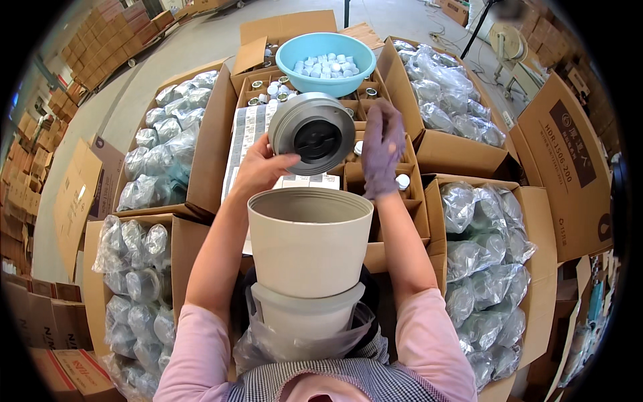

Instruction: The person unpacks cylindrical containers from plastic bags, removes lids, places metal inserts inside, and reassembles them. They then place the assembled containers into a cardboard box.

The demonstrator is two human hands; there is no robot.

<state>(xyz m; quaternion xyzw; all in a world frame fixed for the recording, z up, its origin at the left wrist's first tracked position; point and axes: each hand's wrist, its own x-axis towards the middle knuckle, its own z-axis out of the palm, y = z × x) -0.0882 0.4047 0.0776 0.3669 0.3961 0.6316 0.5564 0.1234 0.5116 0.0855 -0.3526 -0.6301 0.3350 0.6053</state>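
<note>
My left hand (260, 164), bare, grips the lower left edge of a grey round threaded lid (288, 128) with a black centre. The lid is tilted up, its black centre facing me. Just right of it, my right hand (382, 149) wears a purple-grey glove; its fingers stretch upward and no object shows in them. Below both hands stands a cream-coloured, bucket-shaped container (308, 251) with an open top and threads inside its rim. Under it sits a paler tub (305, 313) with clear plastic around it.
A light-blue basin (289, 52) of small white caps rests on a divided carton (418, 208) holding bottles. White labelled sheets (236, 144) lie at its left. Cartons of plastic-wrapped items (177, 110) (439, 87) (137, 281) (485, 268) flank me on both sides.
</note>
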